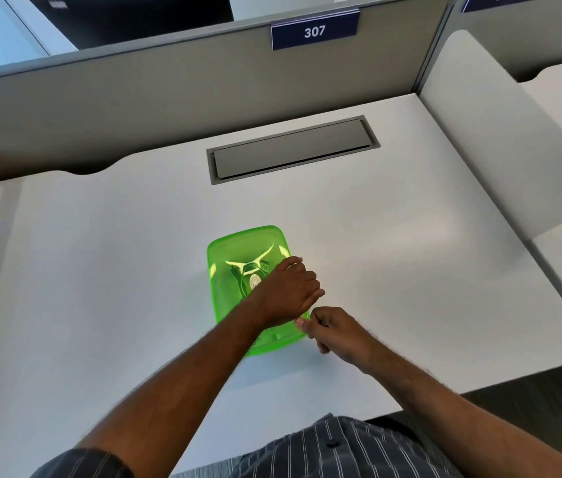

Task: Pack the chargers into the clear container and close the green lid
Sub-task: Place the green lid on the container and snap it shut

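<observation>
A translucent green lid [234, 250] lies on top of the container in the middle of the white desk [100, 270]. Through the lid I make out chargers [250, 274] and their cables inside. My left hand [284, 291] rests on the right side of the lid, fingers curled over its right edge. My right hand [334, 331] sits at the lid's near right corner, thumb and fingers pinched on it. The container's clear walls are mostly hidden under the lid and my forearm.
A grey cable hatch [293, 150] is set into the desk behind the container. A grey partition [134, 98] with a "307" sign [314, 31] closes the back. A white divider [500, 132] bounds the right side. The desk's near edge is by my body.
</observation>
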The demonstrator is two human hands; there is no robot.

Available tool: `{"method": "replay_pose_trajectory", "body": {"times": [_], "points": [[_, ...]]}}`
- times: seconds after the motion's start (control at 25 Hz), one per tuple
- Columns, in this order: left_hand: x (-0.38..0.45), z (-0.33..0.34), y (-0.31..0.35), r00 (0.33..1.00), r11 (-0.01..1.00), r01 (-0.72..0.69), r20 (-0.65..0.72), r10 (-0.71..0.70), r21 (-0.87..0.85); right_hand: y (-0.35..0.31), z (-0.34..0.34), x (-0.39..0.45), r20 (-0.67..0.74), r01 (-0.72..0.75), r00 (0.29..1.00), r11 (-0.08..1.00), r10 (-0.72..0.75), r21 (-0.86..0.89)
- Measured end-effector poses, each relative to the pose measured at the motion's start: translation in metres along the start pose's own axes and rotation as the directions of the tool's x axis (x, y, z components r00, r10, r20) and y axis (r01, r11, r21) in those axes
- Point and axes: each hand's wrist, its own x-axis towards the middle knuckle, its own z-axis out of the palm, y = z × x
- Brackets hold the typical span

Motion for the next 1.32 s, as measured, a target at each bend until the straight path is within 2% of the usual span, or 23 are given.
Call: {"method": "replay_pose_trajectory", "body": {"times": [0.32,0.48,0.56,0.64,0.68,0.76,0.84,0.92,1.04,1.2,1.32], "points": [[0.003,-0.002,0.002,0.999,0.998,-0.015,0.031,0.013,0.058,0.007,-0.001,0.001,0.003,0.023,1.000,0.997,-0.023,0.073],[0.006,-0.003,0.001,0.995,1.000,-0.007,0.096,0.008,-0.013,0.004,-0.006,0.003,0.073,0.000,0.997,0.992,-0.010,0.129],[0.007,-0.005,-0.004,0.996,0.996,-0.002,0.085,0.010,-0.092,0.003,-0.008,0.004,0.100,0.004,0.995,0.993,-0.016,0.121],[0.012,-0.009,-0.012,0.998,0.994,0.029,0.050,-0.024,-0.101,0.003,-0.008,0.007,0.114,0.005,0.993,0.991,-0.021,0.134],[0.016,-0.012,-0.020,0.998,0.996,0.062,0.009,-0.062,-0.068,0.005,-0.008,0.008,0.117,0.003,0.993,0.990,-0.020,0.144],[0.025,-0.020,-0.038,0.971,0.972,0.231,-0.051,-0.233,-0.047,0.007,-0.007,0.009,0.120,-0.007,0.993,0.988,-0.012,0.154],[0.034,-0.028,-0.057,0.896,0.894,0.444,0.029,-0.443,-0.061,0.010,-0.007,0.010,0.124,-0.017,0.992,0.988,-0.002,0.155],[0.041,-0.030,-0.073,0.816,0.812,0.575,0.152,-0.558,-0.105,0.012,-0.007,0.011,0.128,-0.021,0.992,0.987,0.000,0.159],[0.050,-0.029,-0.084,0.764,0.764,0.631,0.280,-0.582,-0.136,0.013,-0.008,0.012,0.140,-0.025,0.990,0.986,0.002,0.164],[0.058,-0.026,-0.089,0.740,0.742,0.657,0.305,-0.599,-0.135,0.014,-0.008,0.012,0.140,-0.034,0.990,0.984,0.010,0.173],[0.055,-0.027,-0.093,0.744,0.703,0.666,0.293,-0.600,-0.251,0.013,-0.009,0.010,0.146,-0.035,0.989,0.982,0.007,0.188]]}}
